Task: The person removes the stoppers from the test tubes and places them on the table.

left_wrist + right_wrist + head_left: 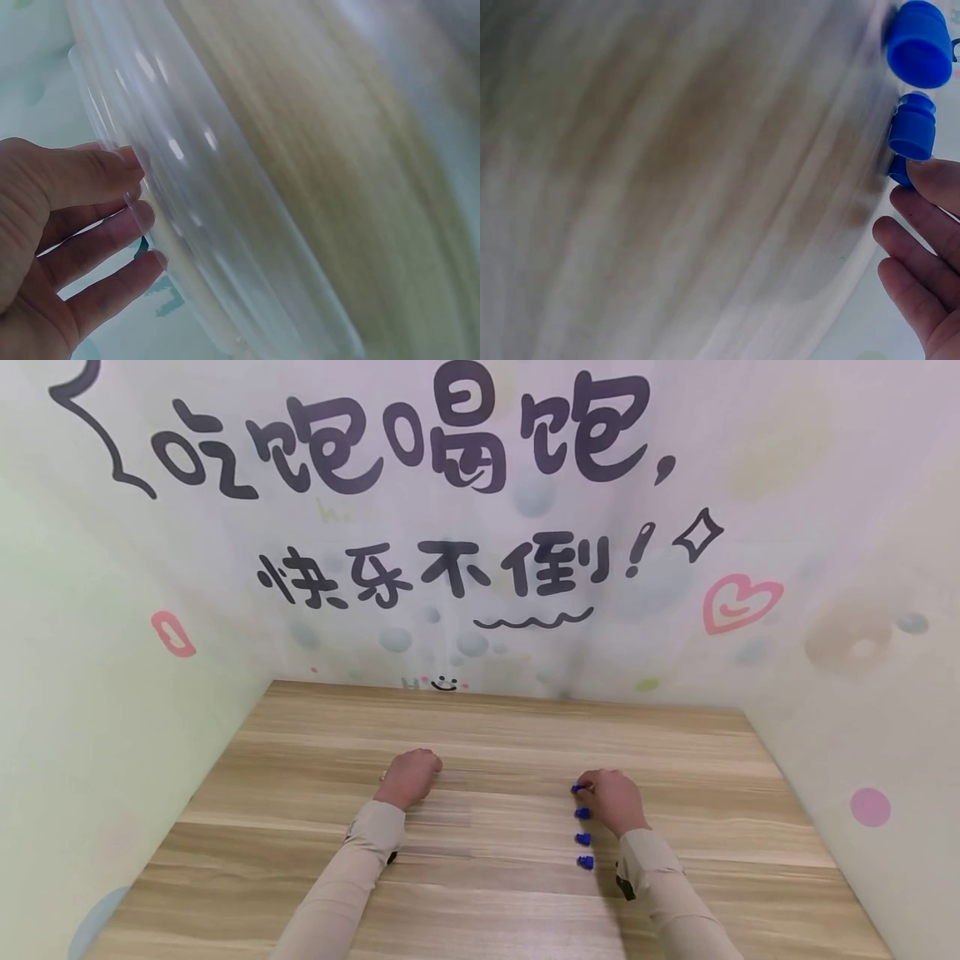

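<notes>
In the left wrist view my left hand (82, 225) pinches the far edge of a clear, ridged plastic piece (202, 172), tube-like in look, with bright highlights. The head view shows this left hand (411, 779) low over the table's middle left, its fingertips hidden. Across from it, my right hand (613, 797) pinches a small blue plastic cap (577, 789) between thumb and forefinger. The right wrist view shows that cap (900, 171) partly behind another blue cap (913, 129). Whether the clear plastic joins the caps, I cannot tell.
More blue caps (583, 839) lie apart in a line toward me, left of the right forearm. The wood-grain table (510, 918) meets a printed white wall (450, 647) at the back, with side walls left and right.
</notes>
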Motion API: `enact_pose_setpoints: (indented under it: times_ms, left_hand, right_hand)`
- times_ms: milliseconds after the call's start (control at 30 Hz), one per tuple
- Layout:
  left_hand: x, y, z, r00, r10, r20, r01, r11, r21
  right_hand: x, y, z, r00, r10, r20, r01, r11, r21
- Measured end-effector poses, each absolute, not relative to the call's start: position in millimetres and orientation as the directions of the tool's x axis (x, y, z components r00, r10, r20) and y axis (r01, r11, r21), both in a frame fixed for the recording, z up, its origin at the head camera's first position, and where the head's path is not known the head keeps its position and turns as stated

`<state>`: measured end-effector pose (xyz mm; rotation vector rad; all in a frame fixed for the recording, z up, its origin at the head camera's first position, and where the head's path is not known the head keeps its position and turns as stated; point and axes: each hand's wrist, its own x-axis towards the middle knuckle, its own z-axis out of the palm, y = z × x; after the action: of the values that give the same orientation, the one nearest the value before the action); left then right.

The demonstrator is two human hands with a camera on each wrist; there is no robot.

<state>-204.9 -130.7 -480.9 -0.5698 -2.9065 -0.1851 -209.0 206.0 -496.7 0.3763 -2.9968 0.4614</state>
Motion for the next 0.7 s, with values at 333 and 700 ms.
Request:
enact_pose_setpoints:
  times_ms: [333, 700]
  left_hand:
    - [-205.3, -130.3, -488.5, -0.911, 0.361, 0.2, 0.376, 0.926, 0.043]
    - [-204.0, -131.9, -487.4, -0.913, 0.353, 0.206, 0.376, 0.923, 0.082]
  right_hand:
    - [-208.0, 204.6, -492.7, -0.974, -0.216, 0.067, -0.227, 0.936, -0.269]
    - [-207.7, 204.4, -492.6, -0.968, -0.234, 0.091, -0.25, 0.932, -0.263]
